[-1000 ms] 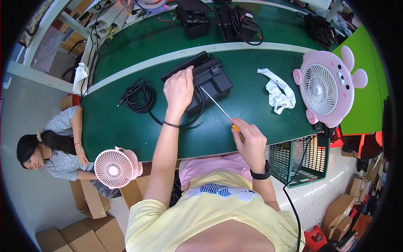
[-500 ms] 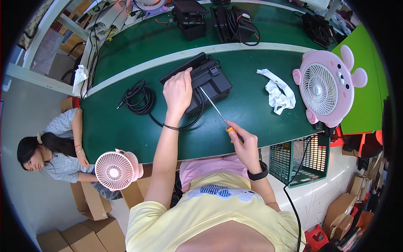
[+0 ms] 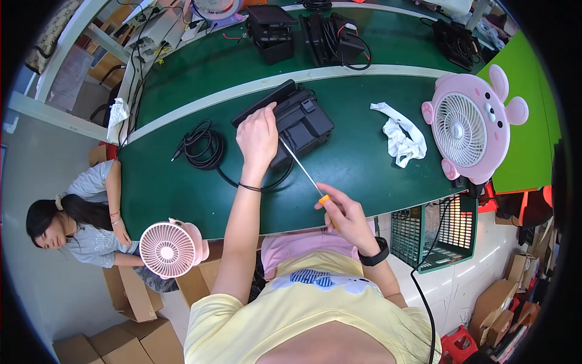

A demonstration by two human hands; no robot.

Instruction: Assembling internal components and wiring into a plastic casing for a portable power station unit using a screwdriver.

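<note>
A black plastic device with a raised flap [image 3: 301, 121] lies tilted on the green table. My left hand [image 3: 257, 136] grips its left side near the flap, the fingers wrapped over it. In my right hand [image 3: 344, 218] is a screwdriver [image 3: 303, 169] with an orange handle and a long metal shaft. The shaft slants up and left, its tip at the device's near side beside my left hand. Whether the tip sits in a screw I cannot tell. A coiled black cable [image 3: 204, 148] lies to the left, its lead running under my left wrist to the device.
Crumpled white paper [image 3: 403, 136] and a pink animal-shaped fan [image 3: 467, 127] stand to the right. A small pink fan [image 3: 168, 249] is at the near left edge, beside a seated person [image 3: 85, 218]. More black devices [image 3: 270, 33] sit beyond the white divider [image 3: 267, 83]. A green crate [image 3: 433, 236] is below.
The screwdriver's tip has shifted left and slightly down along the device, toward my left hand. My right hand has moved slightly left and down, its fingers shifting on the handle.
</note>
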